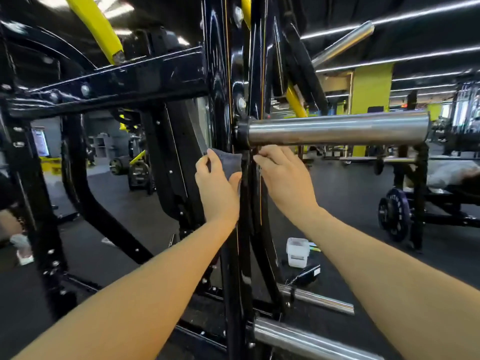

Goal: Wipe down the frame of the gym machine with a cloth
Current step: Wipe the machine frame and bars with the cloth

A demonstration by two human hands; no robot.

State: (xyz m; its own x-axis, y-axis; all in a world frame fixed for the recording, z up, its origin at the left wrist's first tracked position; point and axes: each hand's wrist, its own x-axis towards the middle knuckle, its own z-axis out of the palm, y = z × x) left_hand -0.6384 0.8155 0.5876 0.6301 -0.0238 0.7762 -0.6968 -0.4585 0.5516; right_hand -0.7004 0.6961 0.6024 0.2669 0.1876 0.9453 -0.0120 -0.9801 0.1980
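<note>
Gym machine frame (244, 74): black upright post, centre of view. Cloth (228, 162): grey, lying against the post's left face just below the steel sleeve (337, 128), which is projecting right. Left hand (217, 183): gripping the cloth between fingers and thumb. Right hand (284, 175): fingers pinching at the post's right edge; whether it is holding cloth cannot be told. White tub (297, 252): sitting on the floor, far right of the post.

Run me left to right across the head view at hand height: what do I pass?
Left hand gripping the grey cloth → black upright of the frame → right hand pinching at the upright → chrome plate peg jutting right just above → bench with a purple weight plate.
</note>
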